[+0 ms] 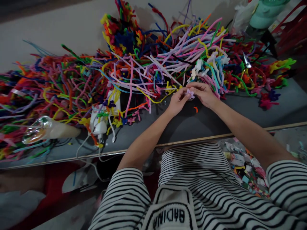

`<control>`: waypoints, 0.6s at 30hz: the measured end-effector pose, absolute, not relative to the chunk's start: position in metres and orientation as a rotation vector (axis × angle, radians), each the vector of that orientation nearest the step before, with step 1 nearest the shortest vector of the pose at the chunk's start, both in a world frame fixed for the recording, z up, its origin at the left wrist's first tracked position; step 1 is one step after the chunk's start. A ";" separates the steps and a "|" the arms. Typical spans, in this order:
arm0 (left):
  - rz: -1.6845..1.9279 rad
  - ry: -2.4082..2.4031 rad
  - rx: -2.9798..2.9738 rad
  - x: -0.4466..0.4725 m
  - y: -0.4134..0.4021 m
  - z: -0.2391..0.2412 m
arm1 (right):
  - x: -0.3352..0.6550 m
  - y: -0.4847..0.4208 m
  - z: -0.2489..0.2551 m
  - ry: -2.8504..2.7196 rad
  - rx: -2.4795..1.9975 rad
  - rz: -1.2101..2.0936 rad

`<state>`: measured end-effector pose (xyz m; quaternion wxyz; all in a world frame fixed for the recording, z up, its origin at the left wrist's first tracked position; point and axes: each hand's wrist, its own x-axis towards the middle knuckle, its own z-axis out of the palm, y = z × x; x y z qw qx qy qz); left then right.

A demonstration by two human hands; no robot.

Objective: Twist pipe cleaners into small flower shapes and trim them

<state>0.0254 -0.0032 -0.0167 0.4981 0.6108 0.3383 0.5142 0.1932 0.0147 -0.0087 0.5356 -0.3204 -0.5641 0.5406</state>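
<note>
Between my fingertips is a small light-purple pipe-cleaner flower (190, 93). My left hand (178, 100) pinches it from the left, and my right hand (204, 94) has its fingers closed on it from the right. Both hands are just above the dark table, close to the front of the heap. A short orange pipe-cleaner piece (196, 109) lies on the table below them. Behind my right hand sits a cluster of white, blue and pink pipe-cleaner shapes (212, 68). Long pale purple and pink pipe cleaners (177, 52) spread out behind.
A tangled heap of coloured pipe cleaners (72, 80) runs along the table's back. Scissors with yellow handles (247, 72) rest on it at right. A white charger (98, 119) with cables and a glue-like bottle (62, 129) stand left. A mint-green object (266, 14) is back right.
</note>
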 end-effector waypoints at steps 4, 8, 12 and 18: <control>1.317 0.855 1.408 0.021 -0.002 -0.017 | 0.192 0.013 -0.010 -1.346 -0.771 1.262; 1.337 0.844 1.328 0.018 0.003 -0.017 | 0.192 0.011 -0.010 -1.325 -0.789 1.280; 1.302 0.822 1.263 0.019 0.004 -0.018 | 0.193 0.011 -0.011 -1.349 -0.787 1.257; 1.238 0.757 1.222 0.020 0.004 -0.021 | 0.194 0.009 -0.005 -1.466 -0.737 1.161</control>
